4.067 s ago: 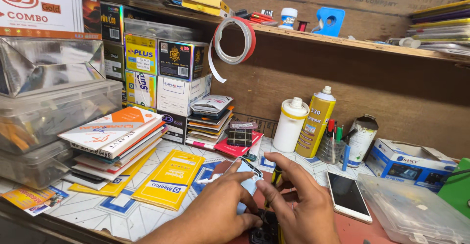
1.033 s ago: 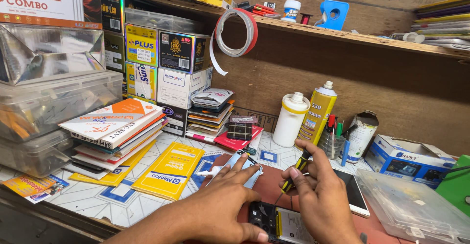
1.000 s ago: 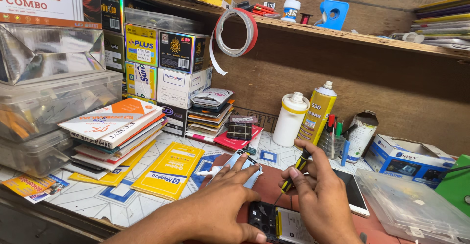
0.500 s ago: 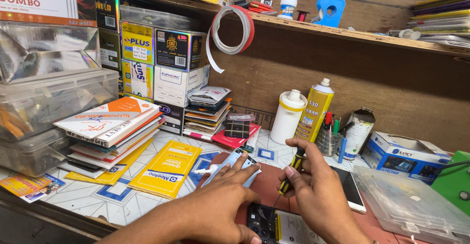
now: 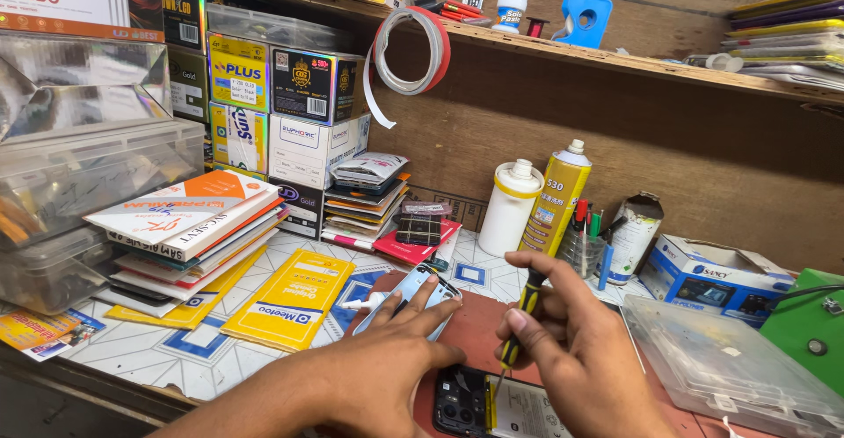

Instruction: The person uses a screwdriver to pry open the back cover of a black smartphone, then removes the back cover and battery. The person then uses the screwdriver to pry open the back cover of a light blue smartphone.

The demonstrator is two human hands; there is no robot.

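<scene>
1. Only the head view is given, looking down on a cluttered workbench [image 5: 158, 359] covered with a patterned sheet.
2. An opened phone [image 5: 492, 407] is seen lying flat at the bottom edge, on a reddish-brown mat [image 5: 479, 328]. Its dark camera end is turned to the left, and its long axis runs left to right, out toward the lower right of the frame.
3. The left hand [image 5: 378, 372] is laid palm down just left of the phone, fingers stretched forward and slightly spread; the fingertips are rested on a pale, glossy back cover [image 5: 413, 288] lying on the mat.
4. A screwdriver [image 5: 519, 324] with a yellow-and-black handle is pinched between thumb and forefinger of the right hand [image 5: 571, 359]; the remaining fingers are curled in.
5. The screwdriver is held nearly upright, its handle tilted slightly away to the upper right and its thin shaft pointed down onto the phone's inner face, near the camera end. Whether the tip is touching cannot be told.
6. Behind the hands, a white bottle [image 5: 510, 208] and a yellow spray can [image 5: 556, 196] are stood side by side against the wooden back wall.
7. To the left, a stack of flat packets [image 5: 189, 236] is piled, with a yellow packet [image 5: 290, 297] laid beside it.
8. At the right, a clear plastic box [image 5: 730, 359] is set near the right hand.
</scene>
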